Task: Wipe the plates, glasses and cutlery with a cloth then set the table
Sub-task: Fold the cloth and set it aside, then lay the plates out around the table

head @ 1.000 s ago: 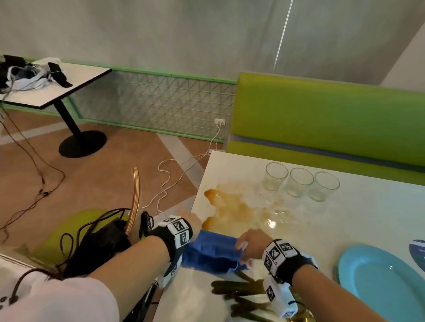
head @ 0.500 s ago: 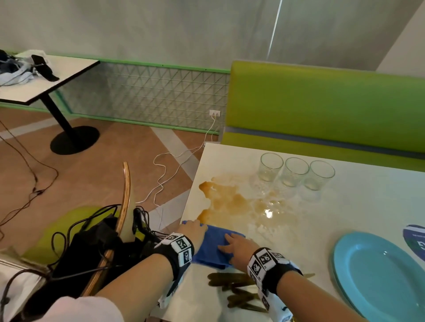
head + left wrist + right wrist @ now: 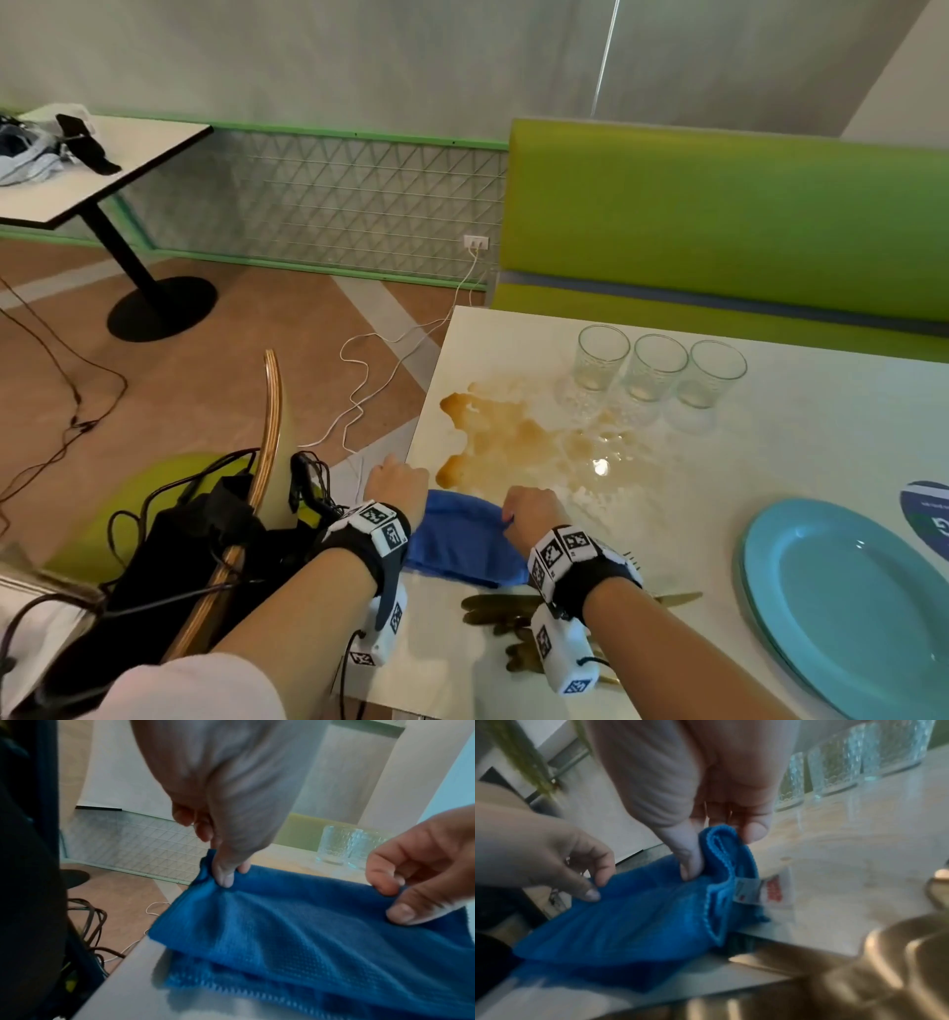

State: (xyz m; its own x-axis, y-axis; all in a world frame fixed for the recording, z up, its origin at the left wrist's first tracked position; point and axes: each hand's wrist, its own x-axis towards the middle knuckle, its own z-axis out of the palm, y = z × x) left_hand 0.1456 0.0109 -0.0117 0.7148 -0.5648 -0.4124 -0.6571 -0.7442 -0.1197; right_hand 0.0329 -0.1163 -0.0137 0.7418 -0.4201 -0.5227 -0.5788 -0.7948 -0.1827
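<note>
A blue cloth (image 3: 462, 542) lies folded at the near left edge of the white table (image 3: 770, 442). My left hand (image 3: 398, 480) pinches its far left corner between thumb and finger (image 3: 226, 876). My right hand (image 3: 529, 516) pinches its far right edge (image 3: 706, 858), where a white label (image 3: 746, 890) hangs. Both hands hold that far edge raised off the table. Gold cutlery (image 3: 493, 614) lies just behind my right wrist. Three empty glasses (image 3: 660, 367) stand in a row at the back. A light blue plate (image 3: 847, 606) sits at the right.
A brown spill (image 3: 503, 442) spreads over the table between the cloth and the glasses. A green bench (image 3: 719, 216) stands behind the table. A chair with a black bag and cables (image 3: 195, 545) stands left of the table edge. White cables (image 3: 369, 380) lie on the floor.
The cloth went from hanging at the table edge to lying on the table. Both hands lay flat on it half a second ago and now pinch and lift its far edge.
</note>
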